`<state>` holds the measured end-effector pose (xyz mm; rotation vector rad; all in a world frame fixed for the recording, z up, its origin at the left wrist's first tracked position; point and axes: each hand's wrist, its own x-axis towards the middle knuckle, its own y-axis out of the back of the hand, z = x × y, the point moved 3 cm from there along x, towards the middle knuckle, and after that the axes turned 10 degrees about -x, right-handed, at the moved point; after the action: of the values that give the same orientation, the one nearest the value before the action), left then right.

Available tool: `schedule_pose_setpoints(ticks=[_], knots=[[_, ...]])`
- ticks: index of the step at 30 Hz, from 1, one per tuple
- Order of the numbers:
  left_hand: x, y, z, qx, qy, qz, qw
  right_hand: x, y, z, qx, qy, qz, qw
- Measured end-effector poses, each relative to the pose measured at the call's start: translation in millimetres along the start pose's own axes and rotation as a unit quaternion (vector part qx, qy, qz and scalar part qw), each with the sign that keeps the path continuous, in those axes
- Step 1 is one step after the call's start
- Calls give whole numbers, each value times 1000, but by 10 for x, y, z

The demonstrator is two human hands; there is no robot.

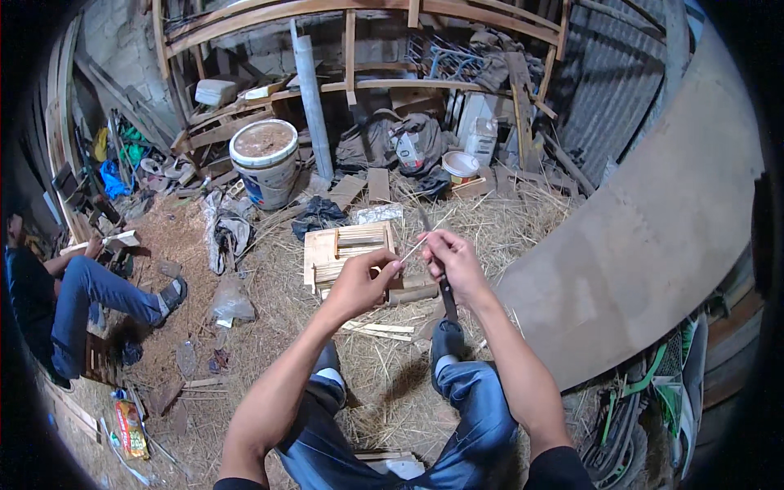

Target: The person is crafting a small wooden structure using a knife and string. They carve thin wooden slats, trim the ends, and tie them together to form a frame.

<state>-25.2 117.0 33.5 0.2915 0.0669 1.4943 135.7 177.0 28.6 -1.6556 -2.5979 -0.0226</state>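
From my remote view, the thin wooden stick [414,247] was held up over the middle of the straw-strewn floor [514,220], near a slatted wooden panel [321,251]. The left hand [365,284] had its fingers clamped on the stick's left end; the right hand [454,263] had its fingers closed around the dark handle of a knife [448,300], and I could not tell whether they pinched the stick too. The worst risk, I judged, was the blade skidding along the stick into the left thumb if it bit too shallowly. A stick that slim could also have snapped under an uneven push. Toward the floor's far edge, a large white bucket [273,182] stood filled nearly to its rim with something brown I couldn't identify. A small white tub [462,175] sat farther right, its contents unclear, and a clear plastic bag [233,302] lay crumpled nearer the floor's left edge.
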Motion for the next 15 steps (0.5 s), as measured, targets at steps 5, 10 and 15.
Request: schedule_pose_setpoints(ticks=[5, 10, 15], knots=[[0, 38, 0, 41, -21, 4, 999, 31, 172, -16, 97, 7, 2, 995], [31, 16, -22, 33, -26, 28, 999, -6, -220, 174, 3, -45, -63, 997], [-13, 57, 77, -36, -12, 0, 999, -74, -210, -21, 2, -48, -106, 993]])
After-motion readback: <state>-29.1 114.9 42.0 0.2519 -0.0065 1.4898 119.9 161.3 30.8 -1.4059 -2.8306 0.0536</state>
